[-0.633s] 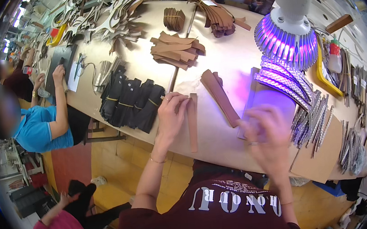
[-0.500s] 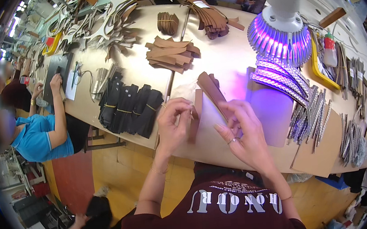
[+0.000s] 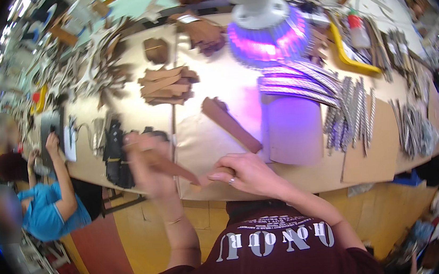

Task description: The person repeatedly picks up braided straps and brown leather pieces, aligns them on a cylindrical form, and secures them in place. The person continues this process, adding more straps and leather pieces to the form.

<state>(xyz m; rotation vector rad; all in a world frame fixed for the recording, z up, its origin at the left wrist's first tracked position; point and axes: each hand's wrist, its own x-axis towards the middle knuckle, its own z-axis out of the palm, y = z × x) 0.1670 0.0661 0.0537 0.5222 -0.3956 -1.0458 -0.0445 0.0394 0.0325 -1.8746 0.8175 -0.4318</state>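
My left hand (image 3: pixel 150 163), smeared by motion, grips a brown leather strip (image 3: pixel 172 168) that slants down to the right. Close to the strip's lower end is my right hand (image 3: pixel 247 176), its thumb and fingers pinched together. What sits in that pinch is too blurred to make out. On the table beyond my hands lie more brown leather strips (image 3: pixel 231 125), stacked lengthwise. Bundled black strips (image 3: pixel 116 156) lie beside my left hand, partly covered by it.
A lamp with purple light (image 3: pixel 267 35) hangs over silver braided strips (image 3: pixel 299 83) and a flat board (image 3: pixel 294 129). Brown strips are piled (image 3: pixel 170 86) farther back. A yellow holder (image 3: pixel 353 61) stands at right. A person in blue (image 3: pixel 50 208) works at left.
My left hand has swung left and now carries a brown strip away from the stacked ones. My right hand has moved down and left, fingers closing. The view has shifted right.
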